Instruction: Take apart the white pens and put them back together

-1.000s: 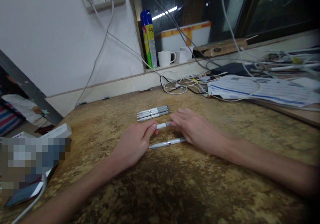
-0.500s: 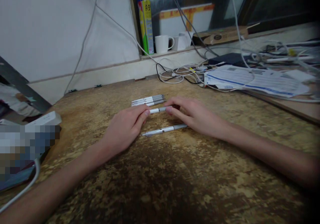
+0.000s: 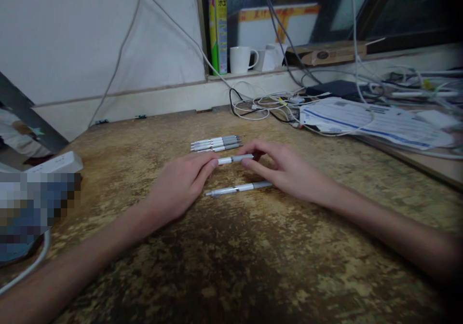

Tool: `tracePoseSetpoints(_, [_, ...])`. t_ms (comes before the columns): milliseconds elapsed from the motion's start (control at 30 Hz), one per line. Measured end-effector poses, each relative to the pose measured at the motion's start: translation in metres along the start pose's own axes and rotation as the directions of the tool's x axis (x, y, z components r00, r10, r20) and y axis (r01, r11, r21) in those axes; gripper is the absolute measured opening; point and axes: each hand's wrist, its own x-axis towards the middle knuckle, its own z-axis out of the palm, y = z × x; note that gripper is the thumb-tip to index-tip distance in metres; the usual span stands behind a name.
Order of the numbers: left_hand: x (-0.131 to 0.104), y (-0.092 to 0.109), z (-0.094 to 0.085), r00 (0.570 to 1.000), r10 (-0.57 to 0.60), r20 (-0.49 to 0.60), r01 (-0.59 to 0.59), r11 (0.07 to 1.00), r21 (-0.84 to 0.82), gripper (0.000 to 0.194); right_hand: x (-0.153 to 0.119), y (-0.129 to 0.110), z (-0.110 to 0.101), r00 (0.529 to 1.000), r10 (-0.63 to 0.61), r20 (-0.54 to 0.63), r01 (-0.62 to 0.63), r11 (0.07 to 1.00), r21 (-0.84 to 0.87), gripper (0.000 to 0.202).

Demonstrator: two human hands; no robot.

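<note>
Since the frame one second back, both hands and the held pen have moved closer to the row of pens, and more of the pen's grey end now shows at the right fingers. We record the left hand pinching the white end between thumb and forefinger. Of the right hand, we note thumb and forefinger on either side of the grey end; whether they grip it or merely steady it, we cannot tell. Held pen lies just on our side of the row, roughly parallel to it. Loose pen rests on the tabletop nearer to us, its grey end partly hidden by the right hand; contact unclear. Likely faults, in our judgement: left fingertips, close to the row's near pen, could knock it askew; if the right side lets go first, the held pen could swing crooked about the left pinch; the heel of the right hand, drawn back low, could catch the loose pen and roll it, its barrel looking round.
</note>
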Motion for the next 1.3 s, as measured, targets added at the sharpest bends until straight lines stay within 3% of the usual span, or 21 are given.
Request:
tracePoseSetpoints(300, [-0.004,-0.004,0.005,0.999,0.040,0.002,-0.040,0.999,0.015,0.035,0.000,-0.005,0.002,1.000,0.013,0.026,-0.013,1.000,-0.009,0.028])
tracePoseSetpoints(500, [-0.013,-0.005,0.003,0.999,0.015,-0.047,-0.014,1.000,0.021,0.034,0.005,-0.002,0.003,0.990,-0.124,-0.061,0.127,0.991,0.034,0.021])
tracePoseSetpoints(700, [-0.023,-0.004,0.004,0.989,0.095,-0.109,-0.090,0.995,0.050,0.033,0.004,-0.011,0.006,0.999,-0.007,0.042,0.001,0.989,0.151,0.024])
tracePoseSetpoints(800, [-0.025,-0.005,0.006,0.991,0.089,-0.102,-0.087,0.996,0.023,0.032,0.002,-0.012,0.008,0.997,-0.075,-0.037,0.080,0.983,0.165,0.015])
tracePoseSetpoints(867, [-0.027,-0.005,0.006,0.992,0.079,-0.102,-0.079,0.997,0.000,0.032,0.000,-0.012,0.009,0.995,-0.079,-0.069,0.090,0.978,0.190,0.018])
tracePoseSetpoints(1000, [-0.029,-0.002,0.005,0.992,0.085,-0.096,-0.086,0.996,-0.006,0.031,-0.002,-0.012,0.009,1.000,0.003,-0.006,-0.002,0.972,0.234,0.022])
tracePoseSetpoints(1167, [-0.029,-0.003,0.005,0.993,0.085,-0.086,-0.084,0.996,0.006,0.032,-0.002,-0.012,0.014,0.994,-0.073,-0.081,0.087,0.977,0.193,0.014])
tracePoseSetpoints(1300, [-0.030,-0.005,0.006,0.991,0.096,-0.090,-0.097,0.995,-0.005,0.032,-0.003,-0.016,0.017,0.999,-0.014,-0.046,0.024,0.974,0.224,0.018])
